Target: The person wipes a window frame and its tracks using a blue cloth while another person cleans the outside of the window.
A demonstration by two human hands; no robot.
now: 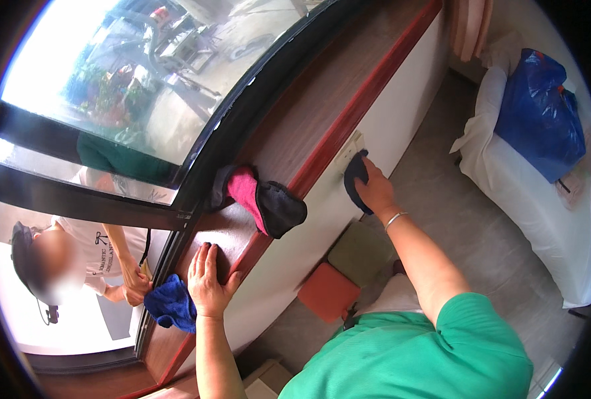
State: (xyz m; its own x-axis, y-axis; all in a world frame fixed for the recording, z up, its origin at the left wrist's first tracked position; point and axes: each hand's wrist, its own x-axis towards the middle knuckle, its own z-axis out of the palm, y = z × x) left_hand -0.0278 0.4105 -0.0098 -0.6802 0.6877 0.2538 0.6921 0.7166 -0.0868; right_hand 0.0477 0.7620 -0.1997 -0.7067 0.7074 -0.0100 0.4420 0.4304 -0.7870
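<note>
My right hand (375, 187) presses a dark blue cloth (356, 185) against the white wall, just below a wall socket plate (349, 149). With its palm down, my left hand (209, 289) rests on the brown window sill (280, 134), fingers slightly spread and thumb over the red edge. A bright blue cloth (171, 303) lies beside it, against the window frame. Further along the sill, a pink and black cloth (248, 194) lies crumpled, its black end hanging over the edge.
Another person (111, 249), in a cap and a light shirt, stands beyond the window frame (96, 192). An orange stool (329, 293) and a green one (360, 252) stand below by the wall. At the right, a blue plastic bag (542, 114) lies on a white-covered piece of furniture (530, 204).
</note>
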